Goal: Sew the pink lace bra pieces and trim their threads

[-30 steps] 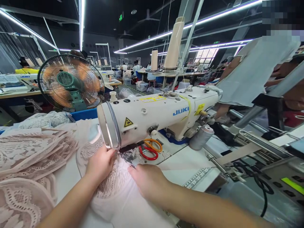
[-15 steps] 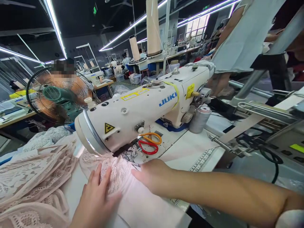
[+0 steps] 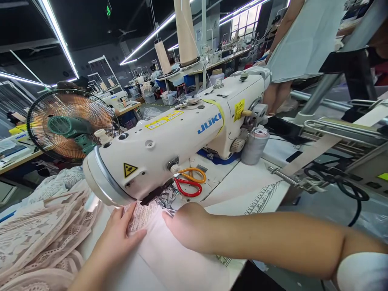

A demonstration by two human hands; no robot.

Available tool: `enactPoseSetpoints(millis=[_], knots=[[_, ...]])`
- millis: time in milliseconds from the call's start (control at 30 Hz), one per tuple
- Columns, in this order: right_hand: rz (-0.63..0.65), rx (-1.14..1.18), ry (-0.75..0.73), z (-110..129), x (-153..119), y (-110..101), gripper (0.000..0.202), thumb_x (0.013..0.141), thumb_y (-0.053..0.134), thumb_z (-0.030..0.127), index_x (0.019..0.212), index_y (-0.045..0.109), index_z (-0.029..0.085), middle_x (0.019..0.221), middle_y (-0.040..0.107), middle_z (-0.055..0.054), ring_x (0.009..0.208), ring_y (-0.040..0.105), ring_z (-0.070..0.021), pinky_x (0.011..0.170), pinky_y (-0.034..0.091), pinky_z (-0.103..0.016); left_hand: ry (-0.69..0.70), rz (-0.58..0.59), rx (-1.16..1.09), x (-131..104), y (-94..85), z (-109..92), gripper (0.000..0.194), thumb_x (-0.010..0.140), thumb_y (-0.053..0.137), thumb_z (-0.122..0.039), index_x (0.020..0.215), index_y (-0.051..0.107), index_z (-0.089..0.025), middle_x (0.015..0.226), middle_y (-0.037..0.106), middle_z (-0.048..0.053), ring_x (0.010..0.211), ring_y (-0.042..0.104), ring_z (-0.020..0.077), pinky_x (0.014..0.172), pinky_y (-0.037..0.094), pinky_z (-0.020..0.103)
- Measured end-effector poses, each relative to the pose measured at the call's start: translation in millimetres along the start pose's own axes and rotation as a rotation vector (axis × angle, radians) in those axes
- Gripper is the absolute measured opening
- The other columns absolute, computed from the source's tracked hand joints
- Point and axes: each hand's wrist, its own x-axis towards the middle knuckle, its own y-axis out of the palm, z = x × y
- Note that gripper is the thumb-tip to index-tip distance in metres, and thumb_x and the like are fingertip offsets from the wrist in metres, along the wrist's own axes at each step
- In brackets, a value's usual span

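Pale pink lace fabric [image 3: 142,218] lies at the needle area of a white sewing machine [image 3: 182,133], its smooth panel [image 3: 182,262] spreading toward me. My left hand [image 3: 123,230] rests on the lace below the machine head, fingers spread and thumb out to the right. Close to the presser-foot area, my right hand [image 3: 192,228] lies at the fabric's right edge with its thumb pointing left. Its other fingers are hidden behind the hand. Scissors with orange and red handles [image 3: 190,188] lie on the machine bed just beyond it.
Heaped pink lace garments [image 3: 39,226] cover the left side. A grey thread cone [image 3: 255,147] stands beside the machine, and a ruler strip [image 3: 263,198] runs along the table. A metal tape-feeding device [image 3: 330,149] is at right. Behind are a fan [image 3: 71,125] and a standing person [image 3: 303,44].
My left hand has slid up closer to the machine head, covering more of the lace. My right hand stays near the presser-foot area. The view has shifted slightly.
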Motion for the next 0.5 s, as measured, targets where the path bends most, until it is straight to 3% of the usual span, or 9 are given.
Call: enactPoseSetpoints(millis=[67,200,367,500], knots=[[0.078,-0.066,-0.024,-0.8,-4.9,-8.8,0.086,0.063,0.064,0.006,0.144,0.034,0.011,0.087,0.07,-0.014,0.074,0.066,-0.0313,0.054,0.049,-0.036,0.001,0.013,-0.008,4.5,-3.5,1.4,0.086,0.075,0.041,-0.062,0.14,0.038,-0.006,0.145,0.028,0.022,0.138,0.023,0.0357,0.112,0.023,0.048],[0.097,-0.073,-0.019,-2.3,-10.5,-14.2,0.077,0.07,0.06,0.007,0.142,0.036,0.014,0.086,0.069,-0.012,0.074,0.066,-0.0286,0.055,0.048,-0.033,0.047,-0.005,-0.038,11.1,-8.0,5.5,0.073,0.076,0.044,-0.062,0.126,0.051,-0.01,0.134,0.042,0.02,0.127,0.038,0.0342,0.105,0.034,0.046],[0.125,-0.076,-0.043,-4.1,-11.0,-11.0,0.09,0.066,0.064,0.006,0.147,0.025,0.01,0.085,0.069,-0.011,0.074,0.065,-0.0286,0.055,0.047,-0.034,0.08,-0.046,0.028,18.6,-11.8,7.8,0.055,0.078,0.044,-0.061,0.105,0.059,-0.014,0.103,0.058,0.014,0.108,0.052,0.0326,0.092,0.043,0.043],[0.185,-0.073,-0.065,-5.5,-13.2,-17.3,0.093,0.061,0.063,0.001,0.146,0.027,0.01,0.097,0.069,-0.012,0.074,0.064,-0.0276,0.052,0.045,-0.033,0.068,-0.118,0.065,25.7,-16.5,9.0,0.044,0.077,0.047,-0.059,0.087,0.062,-0.019,0.076,0.06,0.006,0.075,0.06,0.0259,0.077,0.048,0.036]])
